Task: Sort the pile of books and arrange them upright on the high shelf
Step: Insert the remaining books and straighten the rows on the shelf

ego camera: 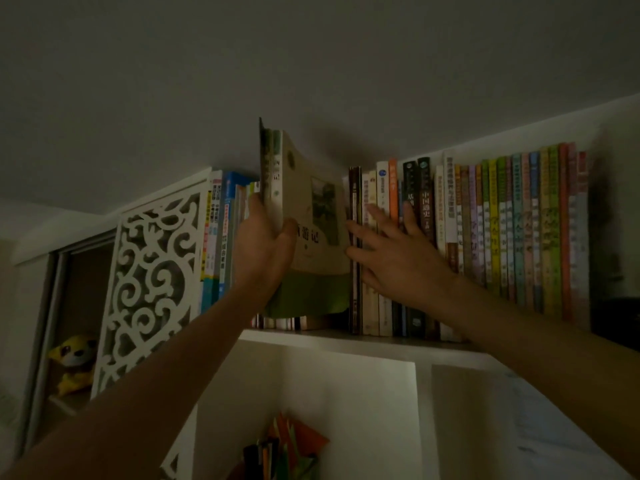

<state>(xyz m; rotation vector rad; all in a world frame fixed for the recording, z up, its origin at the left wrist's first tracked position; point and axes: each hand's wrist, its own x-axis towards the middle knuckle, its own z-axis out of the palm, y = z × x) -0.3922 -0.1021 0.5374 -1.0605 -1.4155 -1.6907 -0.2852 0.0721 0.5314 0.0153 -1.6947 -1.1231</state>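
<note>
A cream-and-green book (311, 216) is held upright, slightly tilted, above the high shelf (346, 336), in the gap between two rows of standing books, its lower edge just above the shelf board. The left hand (263, 244) has its grip clamped on the book's spine side, thumb on the front cover and fingers behind; a second thin volume seems pressed against its back. At three o'clock from it, the right hand (391, 251) lies flat with fingers spread and straight, pressing the spines of the right-hand row of books (502, 230). At nine o'clock stands the left-hand row of books (221, 230), beside a white fretwork panel (152, 285). At seven o'clock, lower down, sits a yellow plush toy (74, 362).
</note>
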